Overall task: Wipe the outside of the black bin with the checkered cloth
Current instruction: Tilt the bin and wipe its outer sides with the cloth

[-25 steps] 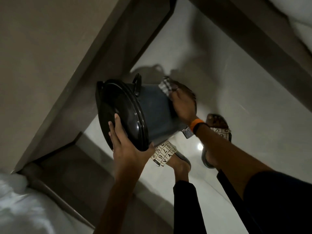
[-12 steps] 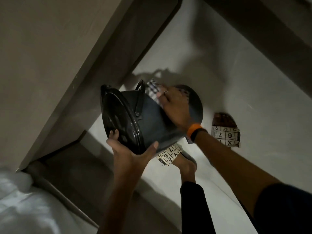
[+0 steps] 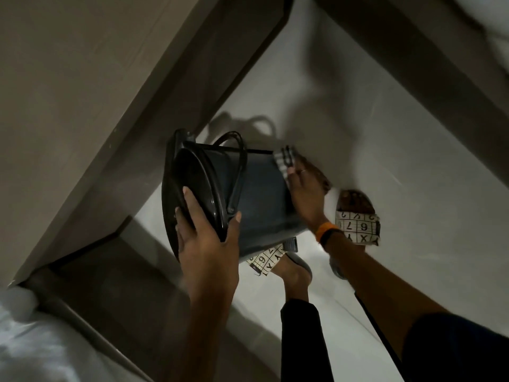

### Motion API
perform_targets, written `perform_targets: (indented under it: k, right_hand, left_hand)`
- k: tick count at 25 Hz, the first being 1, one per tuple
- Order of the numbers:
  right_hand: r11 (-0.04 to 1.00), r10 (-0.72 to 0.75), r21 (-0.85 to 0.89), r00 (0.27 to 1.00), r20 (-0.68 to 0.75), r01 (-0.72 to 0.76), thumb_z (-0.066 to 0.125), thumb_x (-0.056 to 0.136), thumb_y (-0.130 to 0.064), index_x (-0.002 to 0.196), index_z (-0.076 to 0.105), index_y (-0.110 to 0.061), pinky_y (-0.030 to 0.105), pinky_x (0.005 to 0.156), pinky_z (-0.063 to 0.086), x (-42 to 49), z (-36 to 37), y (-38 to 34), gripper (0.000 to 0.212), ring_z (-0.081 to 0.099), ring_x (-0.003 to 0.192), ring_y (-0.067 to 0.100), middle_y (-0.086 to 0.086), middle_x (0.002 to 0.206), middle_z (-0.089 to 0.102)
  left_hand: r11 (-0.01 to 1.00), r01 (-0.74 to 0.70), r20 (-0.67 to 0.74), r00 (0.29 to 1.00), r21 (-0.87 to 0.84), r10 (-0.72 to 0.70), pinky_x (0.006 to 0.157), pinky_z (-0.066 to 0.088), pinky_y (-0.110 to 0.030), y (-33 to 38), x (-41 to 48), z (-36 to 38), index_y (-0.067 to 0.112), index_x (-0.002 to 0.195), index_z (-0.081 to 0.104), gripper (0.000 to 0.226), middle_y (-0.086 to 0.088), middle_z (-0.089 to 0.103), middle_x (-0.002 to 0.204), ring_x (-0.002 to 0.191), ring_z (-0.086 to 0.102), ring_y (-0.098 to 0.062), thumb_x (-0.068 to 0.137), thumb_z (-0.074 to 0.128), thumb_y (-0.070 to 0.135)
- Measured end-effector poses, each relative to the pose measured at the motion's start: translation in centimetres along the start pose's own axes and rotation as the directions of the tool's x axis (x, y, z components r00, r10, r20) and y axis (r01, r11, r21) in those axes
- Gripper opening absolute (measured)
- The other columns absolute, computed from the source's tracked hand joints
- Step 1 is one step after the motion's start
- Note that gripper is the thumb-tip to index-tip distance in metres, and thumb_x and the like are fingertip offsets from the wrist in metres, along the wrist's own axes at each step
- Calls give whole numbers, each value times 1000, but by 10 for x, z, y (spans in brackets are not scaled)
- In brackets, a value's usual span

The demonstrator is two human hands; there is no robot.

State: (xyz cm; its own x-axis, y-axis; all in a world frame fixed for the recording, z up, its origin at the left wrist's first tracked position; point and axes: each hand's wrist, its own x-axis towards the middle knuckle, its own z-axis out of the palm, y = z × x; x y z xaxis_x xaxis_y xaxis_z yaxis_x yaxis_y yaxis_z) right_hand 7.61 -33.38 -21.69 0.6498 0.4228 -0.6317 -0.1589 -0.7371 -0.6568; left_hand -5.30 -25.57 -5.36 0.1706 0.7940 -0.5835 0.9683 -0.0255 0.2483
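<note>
I hold the round black plastic bin [image 3: 259, 194] up off the pale tiled floor [image 3: 385, 150], tipped on its side so that its glossy black lid [image 3: 192, 183] faces toward me and its base points away. My left hand [image 3: 205, 241] clamps the lid end of the bin: the fingers lie flat across the lid and the thumb hooks over the rim onto the bin's wall. The thin black wire handle [image 3: 237, 161] arches over the upper part of the bin, just beyond that rim.

My right hand [image 3: 305, 188] is at the far end of the bin, by its base, pressing the black-and-white checkered cloth [image 3: 285, 159] against the bin's outside. The fingers are curled down over the cloth; most of it is hidden under the palm, and only a folded corner sticks out above the fingertips, at the top edge of the bin's base. A ring shows on one finger, and an orange wristband [image 3: 323, 230] sits on that wrist, beside the bin's lower corner.

Below the bin are my two feet in white slippers printed with black numbers and letters: one slipper [image 3: 265, 260] lies partly under the bin's lower edge, the other [image 3: 358, 227] just beyond my right wrist. A grey-brown wall panel [image 3: 82, 78] rises on the lid side of the bin, and white bedding [image 3: 33, 346] lies nearer to me than the lid.
</note>
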Motion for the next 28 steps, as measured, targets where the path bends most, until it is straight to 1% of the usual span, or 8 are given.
perform_targets:
  k: [3, 5, 10, 14, 19, 22, 25, 28]
  right_hand:
    - [942, -294, 196, 953, 79, 274, 35, 106, -51, 153, 25, -60, 50, 128, 19, -59, 18, -29, 49, 24, 157, 8, -33, 163, 28]
    - [909, -401, 167, 909, 114, 381, 36, 109, -46, 155, 22, -57, 48, 130, 10, -69, 20, -27, 50, 12, 162, 7, -34, 166, 16]
    - [990, 81, 120, 997, 5, -81, 43, 110, -23, 146, 54, -8, 51, 125, 33, -14, -4, 19, 40, 48, 145, 34, 17, 151, 56]
    - [972, 172, 154, 984, 55, -178, 42, 112, -25, 142, 56, -9, 40, 123, 35, -6, -2, 41, 37, 52, 141, 30, 13, 146, 59]
    - [952, 201, 235, 980, -9, -194, 45, 111, -22, 141, 58, -11, 53, 121, 38, -10, 0, 41, 35, 54, 136, 31, 13, 142, 62]
    - [989, 11, 148, 1000, -13, -9, 44, 109, -30, 150, 51, -20, 44, 124, 36, -19, 2, 1, 42, 49, 143, 19, 6, 152, 56]
    - [945, -314, 97, 949, -8, 314, 39, 105, -46, 152, 41, -31, 19, 127, 8, -44, 22, -50, 50, 26, 149, 1, -1, 164, 40]
    - [869, -491, -70, 871, -9, 489, 37, 109, -36, 153, 41, -29, 31, 132, 0, -50, 20, -48, 45, 19, 161, 17, 1, 169, 31]
  left_hand:
    - [973, -89, 6, 996, 215, 90, 118, 34, -59, 27, 19, -3, 24, 163, -1, 85, -19, 16, 168, 149, 32, -43, 101, 54, 43]
    - [940, -138, 32, 990, 311, 135, 117, 38, -58, 41, 35, -9, 22, 163, 6, 81, -20, 20, 167, 147, 36, -45, 101, 57, 31]
    - [957, -129, 91, 990, 262, 108, 111, 45, -55, 45, 42, -34, 27, 153, 29, 76, -16, 40, 155, 135, 49, -43, 90, 72, 32]
    - [950, -28, 117, 993, 310, -9, 104, 44, -52, 54, 68, -45, 30, 148, 31, 86, -19, 53, 142, 127, 53, -44, 81, 53, 78]
    - [735, -213, 89, 975, 644, 204, 92, 50, -50, 80, 93, -26, 0, 147, 41, 71, -33, 65, 123, 111, 63, -49, 100, 45, 53]
    - [650, -310, 152, 945, 694, 288, 81, 51, -47, 89, 95, -26, -6, 132, 52, 52, -31, 68, 115, 104, 66, -47, 103, 48, 37]
    - [639, -369, 187, 923, 675, 336, 82, 55, -45, 86, 91, -33, -5, 138, 46, 46, -27, 68, 115, 102, 68, -44, 102, 56, 24]
    - [733, -361, 136, 927, 576, 349, 86, 59, -49, 74, 69, -37, 4, 152, 29, 67, -23, 70, 110, 95, 71, -40, 99, 63, 24]
